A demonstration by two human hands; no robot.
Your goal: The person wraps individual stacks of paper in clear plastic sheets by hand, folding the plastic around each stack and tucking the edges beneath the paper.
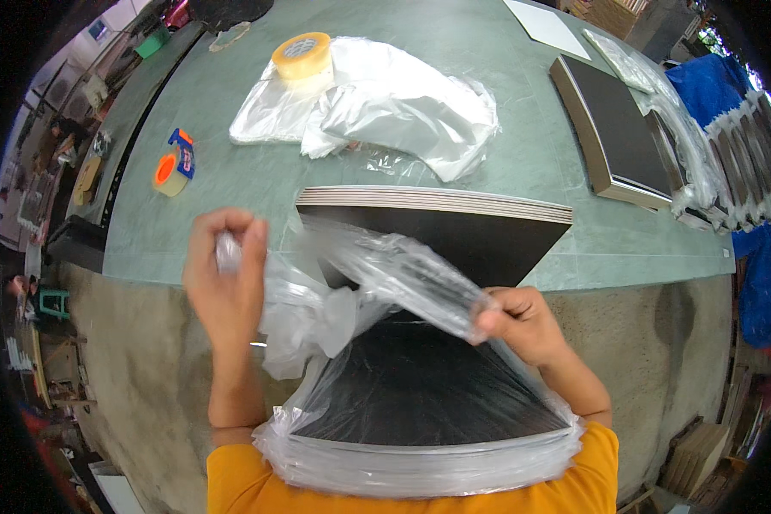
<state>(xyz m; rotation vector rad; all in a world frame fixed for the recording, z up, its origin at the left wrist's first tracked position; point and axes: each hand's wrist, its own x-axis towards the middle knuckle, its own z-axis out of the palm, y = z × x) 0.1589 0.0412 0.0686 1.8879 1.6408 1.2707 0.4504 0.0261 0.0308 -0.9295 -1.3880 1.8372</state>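
Observation:
Clear plastic bag [424, 278] film stretches between my hands, partly smeared by motion. My right hand [522, 324] pinches one edge of it. On the other side, my left hand [224, 278] is raised with its fingers curled round a crumpled part of the film. A loose bunch of plastic hangs beside that wrist. Just beyond, a stack of black panels [441, 224] with pale edges lies at the table's near edge, partly hidden by the film. Against my body rests a batch of plastic-covered black panels [420, 385].
The green table [214, 184] carries a pile of clear plastic bags [385, 81] with a tape roll [302, 58] on top. A tape dispenser [176, 163] stands at the left. At the right are another black panel stack [612, 128] and several wrapped panels [750, 158].

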